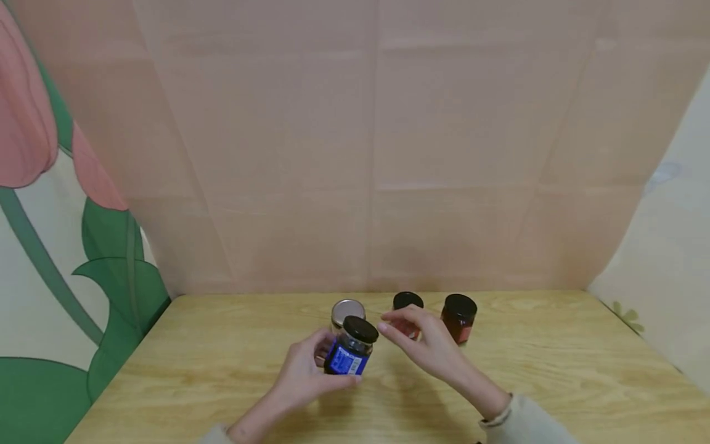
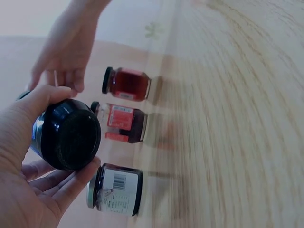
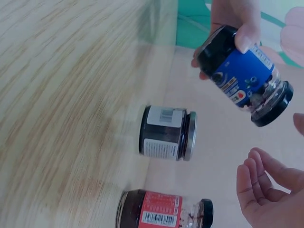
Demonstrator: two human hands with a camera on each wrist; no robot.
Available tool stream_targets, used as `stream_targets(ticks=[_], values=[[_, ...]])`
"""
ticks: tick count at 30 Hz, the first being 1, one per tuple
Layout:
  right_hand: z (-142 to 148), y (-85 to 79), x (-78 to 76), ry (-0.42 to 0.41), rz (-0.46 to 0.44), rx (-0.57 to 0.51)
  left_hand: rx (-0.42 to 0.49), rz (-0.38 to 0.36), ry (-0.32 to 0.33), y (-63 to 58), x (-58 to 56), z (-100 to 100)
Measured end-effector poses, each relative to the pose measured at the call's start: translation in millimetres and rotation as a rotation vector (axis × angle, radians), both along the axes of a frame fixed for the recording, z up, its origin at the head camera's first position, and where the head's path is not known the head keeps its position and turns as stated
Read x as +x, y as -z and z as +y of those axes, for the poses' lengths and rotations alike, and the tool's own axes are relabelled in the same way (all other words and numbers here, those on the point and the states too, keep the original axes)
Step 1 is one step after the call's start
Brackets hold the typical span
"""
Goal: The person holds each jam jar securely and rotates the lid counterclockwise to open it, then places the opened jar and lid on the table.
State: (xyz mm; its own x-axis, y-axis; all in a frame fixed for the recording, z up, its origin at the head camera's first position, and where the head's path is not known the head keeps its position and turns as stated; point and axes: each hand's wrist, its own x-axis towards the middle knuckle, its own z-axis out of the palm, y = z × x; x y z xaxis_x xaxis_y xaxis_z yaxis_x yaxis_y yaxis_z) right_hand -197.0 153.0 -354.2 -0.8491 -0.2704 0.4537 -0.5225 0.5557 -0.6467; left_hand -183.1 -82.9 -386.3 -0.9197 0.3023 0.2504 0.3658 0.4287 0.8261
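Observation:
A glass jar (image 1: pixel 347 354) with a blue label and black lid is held up off the table, tilted to the right. My left hand (image 1: pixel 302 373) grips it round the body, thumb on the near side. In the right wrist view the blue-label jar (image 3: pixel 247 76) shows dark contents, its lid (image 3: pixel 273 104) on. My right hand (image 1: pixel 429 345) is just right of the lid, apart from it, fingers loosely bent and holding nothing. In the left wrist view the jar's dark base (image 2: pixel 76 135) faces the camera.
Behind stand a silver-lidded jar with a white label (image 2: pixel 118 190), a red-label jar (image 2: pixel 123 123) with a black lid, and a dark red jar (image 1: pixel 459 317) with a black lid. The wooden table (image 1: pixel 222 345) ends at a pinkish cloth backdrop (image 1: pixel 277 185).

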Motion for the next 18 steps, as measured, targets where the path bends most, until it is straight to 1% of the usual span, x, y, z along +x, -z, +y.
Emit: stream_targets(ticks=[3,7,11,15,18], values=[[-3,-1.5,1.6,-0.021,-0.078,-0.024,-0.006,-0.004,-0.004,-0.7,2.4,3],[-7,-0.7,3.2,-0.011,-0.128,-0.031,-0.010,0.007,-0.005,-0.8,3.3,6],[-12,-0.4,4.4,0.040,-0.142,-0.029,-0.010,0.012,-0.004,0.0,4.3,8],[-15,-1.6,5.2,0.096,-0.178,-0.031,-0.014,0.018,-0.008,0.5,3.9,10],[-16,-3.1,5.9,0.135,-0.203,-0.030,-0.019,0.037,-0.011,0.1,3.6,12]])
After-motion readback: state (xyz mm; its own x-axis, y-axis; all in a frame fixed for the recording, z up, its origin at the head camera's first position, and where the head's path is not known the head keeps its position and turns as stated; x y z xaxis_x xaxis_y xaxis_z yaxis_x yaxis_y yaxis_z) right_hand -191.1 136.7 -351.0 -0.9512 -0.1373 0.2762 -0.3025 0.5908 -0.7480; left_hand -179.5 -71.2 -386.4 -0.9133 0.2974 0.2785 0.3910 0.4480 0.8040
